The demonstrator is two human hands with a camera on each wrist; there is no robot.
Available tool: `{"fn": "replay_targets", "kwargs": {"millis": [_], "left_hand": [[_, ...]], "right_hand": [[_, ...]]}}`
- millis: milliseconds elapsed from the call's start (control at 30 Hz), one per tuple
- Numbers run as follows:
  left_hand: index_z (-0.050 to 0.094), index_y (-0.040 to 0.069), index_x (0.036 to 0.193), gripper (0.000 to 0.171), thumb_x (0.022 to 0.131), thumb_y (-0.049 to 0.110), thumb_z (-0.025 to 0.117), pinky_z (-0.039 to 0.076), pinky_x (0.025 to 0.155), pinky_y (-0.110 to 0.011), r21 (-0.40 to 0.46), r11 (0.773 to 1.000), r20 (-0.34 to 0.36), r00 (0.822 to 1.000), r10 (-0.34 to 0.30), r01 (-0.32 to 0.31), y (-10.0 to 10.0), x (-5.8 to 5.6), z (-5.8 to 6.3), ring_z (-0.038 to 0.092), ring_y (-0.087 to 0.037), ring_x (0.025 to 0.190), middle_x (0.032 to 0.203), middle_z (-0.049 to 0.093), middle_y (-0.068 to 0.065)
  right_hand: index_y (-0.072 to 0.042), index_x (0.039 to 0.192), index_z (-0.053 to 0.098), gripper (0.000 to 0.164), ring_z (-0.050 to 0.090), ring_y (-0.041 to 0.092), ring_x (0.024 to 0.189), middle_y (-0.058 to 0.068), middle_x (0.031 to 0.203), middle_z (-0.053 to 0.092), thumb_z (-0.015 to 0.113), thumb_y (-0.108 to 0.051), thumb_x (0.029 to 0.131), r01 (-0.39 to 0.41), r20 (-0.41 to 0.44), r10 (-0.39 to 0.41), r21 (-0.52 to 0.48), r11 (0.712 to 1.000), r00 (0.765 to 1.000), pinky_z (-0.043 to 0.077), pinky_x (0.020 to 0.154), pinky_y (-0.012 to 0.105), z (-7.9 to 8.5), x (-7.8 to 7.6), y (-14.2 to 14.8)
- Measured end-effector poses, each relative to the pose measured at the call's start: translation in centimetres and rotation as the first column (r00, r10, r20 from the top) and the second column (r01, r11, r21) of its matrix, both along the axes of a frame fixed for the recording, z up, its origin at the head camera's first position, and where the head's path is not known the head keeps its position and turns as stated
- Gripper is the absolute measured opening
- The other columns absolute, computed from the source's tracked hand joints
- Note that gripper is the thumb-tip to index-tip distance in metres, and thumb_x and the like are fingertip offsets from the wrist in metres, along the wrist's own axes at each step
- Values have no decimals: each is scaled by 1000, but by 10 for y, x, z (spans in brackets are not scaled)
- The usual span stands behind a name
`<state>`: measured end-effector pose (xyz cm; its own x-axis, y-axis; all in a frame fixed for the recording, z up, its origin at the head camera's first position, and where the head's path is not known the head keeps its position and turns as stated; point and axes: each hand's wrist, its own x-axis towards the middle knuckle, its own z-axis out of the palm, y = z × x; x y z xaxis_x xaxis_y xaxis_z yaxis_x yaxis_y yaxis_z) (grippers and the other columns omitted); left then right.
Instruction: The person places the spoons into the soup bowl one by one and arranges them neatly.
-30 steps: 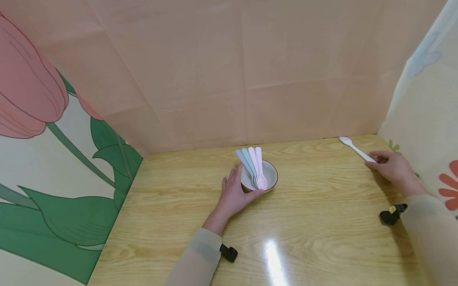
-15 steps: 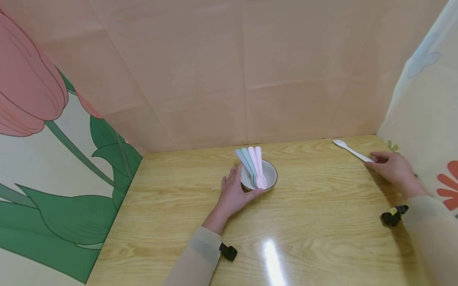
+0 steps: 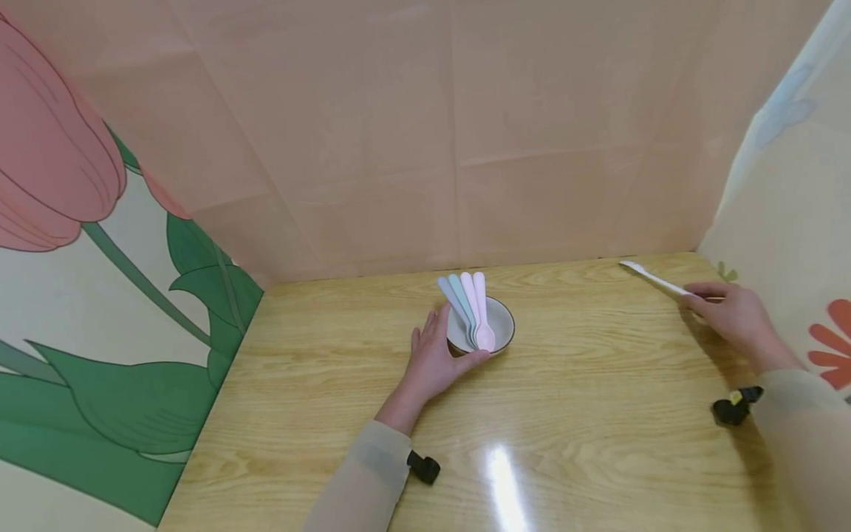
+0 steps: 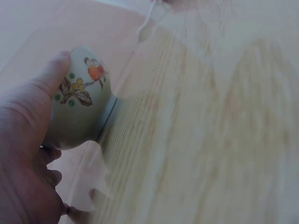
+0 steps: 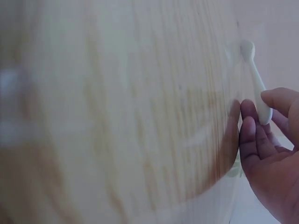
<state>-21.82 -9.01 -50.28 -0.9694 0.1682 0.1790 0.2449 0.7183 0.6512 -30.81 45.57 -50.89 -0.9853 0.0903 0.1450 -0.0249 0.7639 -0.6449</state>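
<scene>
A small bowl (image 3: 502, 323) with a dark rim stands on the table, and several spoons (image 3: 485, 314) in pink, green and blue-grey lean in it, handles toward the back. My left hand (image 3: 433, 367) grips the bowl from its left side, thumb at the near rim. The left wrist view shows the bowl's painted outside, a bird and berry branch (image 4: 88, 81). At the far right, my right hand (image 3: 730, 314) pinches a white spoon (image 3: 654, 278) by the handle end. In the right wrist view the spoon's bowl end (image 5: 248, 49) points away from the thumb, near the tabletop.
The wood-grain table (image 3: 578, 414) meets a pinkish-tan backdrop (image 3: 372, 148) behind. A tulip-printed panel (image 3: 133, 399) borders the left, and a pale panel with a red flower (image 3: 831, 343) stands close to my right hand.
The white spoon has shifted slightly left and turned in my right hand, so its end now shows edge-on. My left hand and the bowl have stayed in place.
</scene>
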Motion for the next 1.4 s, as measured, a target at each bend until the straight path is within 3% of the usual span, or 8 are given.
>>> {"fn": "replay_targets", "kwargs": {"millis": [167, 467, 600, 767, 1067, 1300, 1400], "left_hand": [[13, 24, 163, 119, 74, 83, 65, 8, 118, -62, -4, 1000, -1, 1000, 0, 0, 0, -1, -1, 18, -36, 151, 163, 29, -5], [13, 24, 163, 120, 73, 85, 63, 8, 118, -60, -10, 1000, 9, 1000, 3, -3, 1, 0, -3, 17, -34, 152, 164, 28, -5], [13, 24, 163, 120, 73, 85, 63, 8, 119, -60, -9, 1000, 10, 1000, 4, -4, 1, 0, -3, 17, -34, 152, 164, 28, -5], [13, 23, 163, 120, 73, 84, 64, 8, 119, -60, -10, 1000, 12, 1000, 4, -4, 1, 0, -2, 17, -34, 152, 164, 27, -5], [13, 23, 163, 120, 73, 85, 63, 8, 119, -60, -6, 1000, 9, 1000, 6, -6, 1, 0, -2, 17, -35, 152, 164, 28, -6], [13, 23, 163, 120, 73, 85, 62, 8, 119, -60, -10, 1000, 9, 1000, 6, -6, 1, 0, -2, 17, -35, 152, 164, 28, -6], [13, 23, 163, 120, 73, 86, 62, 8, 119, -60, -10, 1000, 8, 1000, 7, -7, 1, 0, -2, 17, -35, 152, 164, 28, -6]], "right_hand": [[-1, 126, 68, 50, 53, -14, 76, -18, 90, 71, 68, -41, 96, -27, -6, 26, -51, 998, 1000, 42, 62, 15, -1, 0, -4], [-4, 133, 62, 52, 57, 9, 67, 1, 90, 75, 54, -46, 103, -21, 38, 23, -59, 998, 999, 44, 52, 29, 3, 0, -15], [-6, 134, 61, 52, 56, 4, 69, -4, 89, 74, 56, -46, 102, 5, 30, -2, -78, 997, 1000, 43, 54, 27, 2, -2, -17], [-3, 135, 59, 50, 61, -9, 77, -17, 88, 73, 64, -38, 99, -7, -23, 2, -208, 978, 1000, 45, 59, 14, 6, 0, -25], [-16, 131, 60, 35, 70, -2, 81, -16, 95, 72, 69, -22, 97, -60, -72, 27, -521, 851, 997, 54, 69, 14, 22, 2, -47], [-8, 123, 58, 33, 73, 8, 80, -2, 100, 71, 71, -4, 93, -136, -143, 41, -761, 634, 989, 57, 72, 20, 37, 1, -72], [-5, 122, 55, 34, 74, 11, 78, 3, 101, 68, 71, -1, 93, -153, -159, 40, -801, 579, 986, 57, 72, 22, 44, 1, -84]]}}
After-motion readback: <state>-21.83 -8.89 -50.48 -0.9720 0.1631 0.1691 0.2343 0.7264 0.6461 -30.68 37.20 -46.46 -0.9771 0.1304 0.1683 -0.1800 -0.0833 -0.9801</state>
